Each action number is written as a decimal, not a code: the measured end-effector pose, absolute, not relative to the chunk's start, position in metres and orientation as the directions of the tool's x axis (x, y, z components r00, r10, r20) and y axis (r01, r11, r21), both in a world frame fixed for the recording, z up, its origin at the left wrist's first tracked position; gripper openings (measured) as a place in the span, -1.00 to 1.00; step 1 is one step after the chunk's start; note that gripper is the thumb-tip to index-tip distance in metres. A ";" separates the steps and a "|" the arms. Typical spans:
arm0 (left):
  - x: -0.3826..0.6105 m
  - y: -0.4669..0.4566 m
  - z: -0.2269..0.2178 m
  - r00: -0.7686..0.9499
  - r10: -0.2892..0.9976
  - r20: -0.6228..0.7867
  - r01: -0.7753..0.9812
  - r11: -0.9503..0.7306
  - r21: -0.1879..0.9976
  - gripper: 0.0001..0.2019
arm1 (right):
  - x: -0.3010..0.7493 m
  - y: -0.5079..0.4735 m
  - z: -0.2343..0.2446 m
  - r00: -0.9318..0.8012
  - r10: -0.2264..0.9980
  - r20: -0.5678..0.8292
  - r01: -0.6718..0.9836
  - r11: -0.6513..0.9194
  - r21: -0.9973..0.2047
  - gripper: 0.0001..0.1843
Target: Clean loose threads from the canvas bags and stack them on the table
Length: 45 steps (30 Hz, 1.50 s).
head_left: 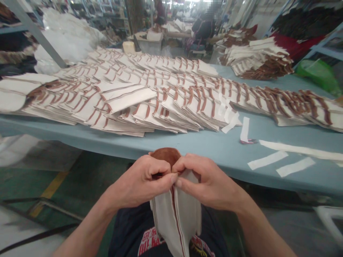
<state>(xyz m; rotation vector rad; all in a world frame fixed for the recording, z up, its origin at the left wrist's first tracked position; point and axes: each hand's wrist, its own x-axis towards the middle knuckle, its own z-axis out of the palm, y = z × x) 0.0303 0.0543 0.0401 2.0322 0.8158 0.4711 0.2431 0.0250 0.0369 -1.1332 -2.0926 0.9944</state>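
1. Left hand [146,178] and right hand [206,178] pinch the cream fabric piece with brown trim [187,216], thumbs together.
2. It is on the person's side of the long blue table's [203,142] near edge.
3. Flat cream-and-brown fabric stacks [174,110] overlap behind.

This is a workshop, probably a factory room for sewn goods. It is shown by the long blue table [203,142], on which many alike white pieces with brown bands [182,103] lie overlapping in rows. At two o'clock there is a heap of white and brown pieces [258,59], and behind it a rack of dark material [302,21]. Large pale plastic bags [66,39] stand at ten o'clock. Between twelve and one, another person [204,28] is near further worktables [147,44].
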 end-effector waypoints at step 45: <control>0.045 0.054 0.018 0.643 0.709 0.290 0.395 -0.632 0.667 -0.78 | 0.260 0.040 0.030 -0.533 0.840 -0.102 0.401 0.144 -0.905 -0.81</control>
